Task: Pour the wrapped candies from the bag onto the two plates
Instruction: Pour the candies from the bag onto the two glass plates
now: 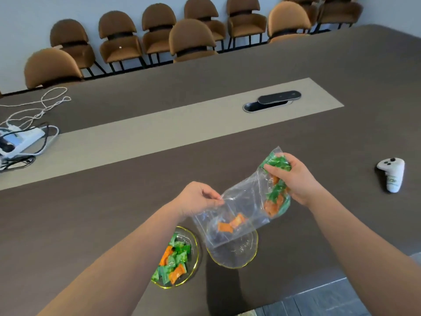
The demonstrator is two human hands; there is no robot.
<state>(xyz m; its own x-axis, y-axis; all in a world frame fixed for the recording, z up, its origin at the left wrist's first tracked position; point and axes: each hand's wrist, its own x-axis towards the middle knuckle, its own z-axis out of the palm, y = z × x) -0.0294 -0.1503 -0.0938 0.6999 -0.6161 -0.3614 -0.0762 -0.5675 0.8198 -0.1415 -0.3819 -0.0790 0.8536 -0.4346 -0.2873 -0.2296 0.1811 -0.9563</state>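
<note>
- The bag point(245, 201) is clear plastic, creased and glossy, held in the air above the table point(319, 137) between both hands, tilted so its far-right end sits higher than its near-left end.
- The left hand point(198, 198) is closed in a pinch, thumb and fingers gripping the bag's left edge.
- The right hand point(293, 176) is curled around the bag's far-right end, squeezing a bunch of green and orange candies point(276, 190) through the plastic.
- Two orange candies point(232, 224) lie loose low in the bag, apart from the bunch, near its lower edge.
- The bag's low end hangs over the right plate point(234, 258), a clear glass dish with a yellow rim; I cannot tell if any candy lies on it.
- The left plate point(193, 254), just beside it and of the same kind, holds a heap of green and orange sweets point(174, 258); the left forearm covers part of it.
- A white controller point(391, 173) lies well to the right.
</note>
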